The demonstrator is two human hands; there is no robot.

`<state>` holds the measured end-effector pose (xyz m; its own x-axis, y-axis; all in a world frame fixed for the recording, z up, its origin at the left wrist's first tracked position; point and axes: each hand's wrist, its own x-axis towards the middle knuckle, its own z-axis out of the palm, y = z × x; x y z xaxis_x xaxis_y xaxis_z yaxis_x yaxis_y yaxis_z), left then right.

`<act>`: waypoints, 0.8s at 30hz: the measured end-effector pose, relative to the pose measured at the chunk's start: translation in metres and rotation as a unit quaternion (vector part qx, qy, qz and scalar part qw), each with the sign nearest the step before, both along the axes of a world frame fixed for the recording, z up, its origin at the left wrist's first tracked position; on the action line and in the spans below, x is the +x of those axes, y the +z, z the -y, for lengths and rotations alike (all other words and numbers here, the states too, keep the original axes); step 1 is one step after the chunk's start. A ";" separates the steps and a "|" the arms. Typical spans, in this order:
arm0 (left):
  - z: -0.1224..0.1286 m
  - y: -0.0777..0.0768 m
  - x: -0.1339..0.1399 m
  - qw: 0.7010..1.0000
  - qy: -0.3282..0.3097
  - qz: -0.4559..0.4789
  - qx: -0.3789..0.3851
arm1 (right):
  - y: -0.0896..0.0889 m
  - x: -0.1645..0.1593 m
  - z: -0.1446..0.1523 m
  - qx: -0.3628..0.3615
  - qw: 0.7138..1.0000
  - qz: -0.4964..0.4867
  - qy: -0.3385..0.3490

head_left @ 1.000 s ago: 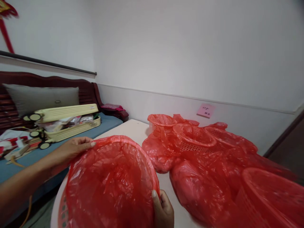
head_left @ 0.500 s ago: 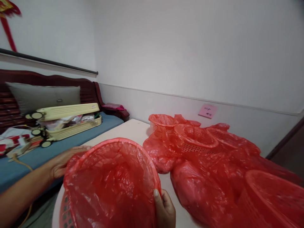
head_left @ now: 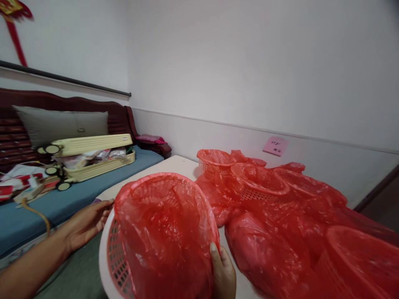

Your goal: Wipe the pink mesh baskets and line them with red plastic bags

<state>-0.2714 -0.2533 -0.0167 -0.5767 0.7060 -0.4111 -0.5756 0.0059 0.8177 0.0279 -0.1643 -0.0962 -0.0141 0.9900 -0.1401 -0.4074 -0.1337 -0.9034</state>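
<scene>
In front of me a pink plastic basket (head_left: 116, 257) with a perforated side stands tilted on the pale table. A thin red plastic bag (head_left: 165, 232) lines it and is folded over the rim. My right hand (head_left: 223, 270) grips the right rim, thumb on the bag and fingers outside. To the left of the basket, my left hand (head_left: 89, 224) is open, its fingers loosely stretched toward the rim and holding nothing. Whether its fingertips touch the bag I cannot tell. The basket's bottom is hidden under the bag.
Several bag-lined baskets (head_left: 260, 178) crowd the table's right side, their red bags spread between them. A pink note (head_left: 276, 146) is stuck on the wall. At left, a half-open cream suitcase (head_left: 99, 168) lies on a blue-covered wooden bench (head_left: 146, 160).
My left hand has come off the left rim and drawn back slightly. The basket has shifted right in view, showing more of its perforated left side. My right hand keeps its grip.
</scene>
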 end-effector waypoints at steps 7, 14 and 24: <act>0.028 0.010 0.009 0.973 -0.012 -0.229 -0.007 | -0.008 -0.003 -0.001 -0.013 0.999 -0.034 0.013; 0.040 0.027 0.021 0.935 -0.134 -0.312 -0.100 | -0.006 -0.002 0.001 -0.022 0.999 -0.026 0.036; 0.016 0.031 0.053 0.977 -0.124 -0.174 -0.019 | -0.011 -0.012 0.004 -0.026 0.997 -0.062 0.031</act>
